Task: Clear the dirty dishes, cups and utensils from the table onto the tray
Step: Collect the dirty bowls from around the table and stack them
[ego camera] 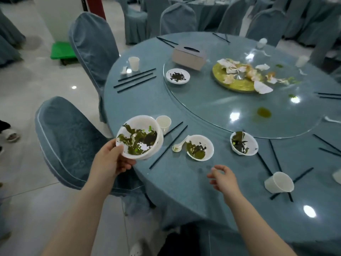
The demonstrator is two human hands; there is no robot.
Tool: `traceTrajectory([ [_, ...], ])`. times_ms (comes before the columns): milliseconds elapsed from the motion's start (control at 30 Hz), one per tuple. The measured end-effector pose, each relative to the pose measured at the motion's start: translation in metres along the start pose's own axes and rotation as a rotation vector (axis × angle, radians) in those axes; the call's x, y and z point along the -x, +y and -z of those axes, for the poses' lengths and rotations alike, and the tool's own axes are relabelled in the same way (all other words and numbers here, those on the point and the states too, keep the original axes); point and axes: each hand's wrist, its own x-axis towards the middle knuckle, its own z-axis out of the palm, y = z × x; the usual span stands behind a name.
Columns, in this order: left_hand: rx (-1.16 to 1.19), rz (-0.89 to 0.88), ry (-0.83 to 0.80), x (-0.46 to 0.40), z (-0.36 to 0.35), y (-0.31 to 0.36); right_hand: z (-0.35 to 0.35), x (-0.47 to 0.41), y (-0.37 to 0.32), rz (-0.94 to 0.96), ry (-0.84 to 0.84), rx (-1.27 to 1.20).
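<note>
Tissue box (188, 56) on glass turntable (212, 108); covered chairs (73, 145) around.

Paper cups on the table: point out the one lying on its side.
The tipped cup lies near the table's front-right edge, its mouth sideways, across dark chopsticks. The cup beside the held bowls and the far-left cup stand upright.

Left hand (112, 159) grips with thumb on top; right hand (222, 177) hovers, fingers (214, 170) loosely curled.

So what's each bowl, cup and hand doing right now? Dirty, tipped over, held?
Left hand: grips the stacked bowls.
Stacked bowls: held, tilted, dirty.
Right hand: open, holds nothing.
Middle bowl: on table, dirty.
Spoon: beside the middle bowl.
Right bowl: on table, dirty.
Near cup: lying on its side.
Cup behind the stacked bowls: upright.
</note>
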Motion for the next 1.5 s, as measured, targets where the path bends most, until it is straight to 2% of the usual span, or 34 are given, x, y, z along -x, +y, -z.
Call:
traceTrajectory([
  [167, -0.095, 0.001, 0.009, -0.028, -0.023, 0.007, -0.015, -0.053, -0.017, -0.01, -0.042, 0.085],
  [267, -0.086, 0.008, 0.048, -0.042, -0.037, 0.01, -0.025, -0.076, -0.026, 0.064, -0.117, 0.269],
  [367, -0.091, 0.025, 0.089, -0.053, -0.052, 0.013, -0.025, -0.087, -0.033, 0.128, -0.167, 0.319],
  [600, -0.103, 0.056, 0.076, -0.076, -0.097, 0.014, 0.051, -0.104, -0.043, 0.308, 0.021, 0.235],
  [700, -0.091, 0.073, 0.076, -0.084, -0.116, 0.012, 0.09, -0.117, -0.043, 0.287, 0.154, 0.283],
  [800, -0.087, 0.082, 0.064, -0.092, -0.133, 0.009, 0.115, -0.132, -0.044, 0.188, 0.242, 0.354],
  [867, -0.094, 0.094, 0.048, -0.096, -0.142, 0.008, 0.12, -0.139, -0.047, 0.091, 0.228, 0.437],
  [1000, -0.12, 0.086, 0.008, -0.099, -0.159, 0.005, 0.122, -0.147, -0.052, -0.022, 0.163, 0.765],
  [1100, -0.144, 0.075, -0.015, -0.098, -0.169, 0.006, 0.12, -0.15, -0.05, -0.061, 0.11, 0.853],
  [1300, -0.193, 0.023, -0.032, -0.1, -0.182, 0.016, 0.113, -0.15, -0.051, -0.031, 0.064, 0.582],
  [1500, -0.254, -0.056, -0.09, -0.106, -0.19, 0.029, 0.105, -0.123, -0.083, 0.188, 0.064, 0.398],
])
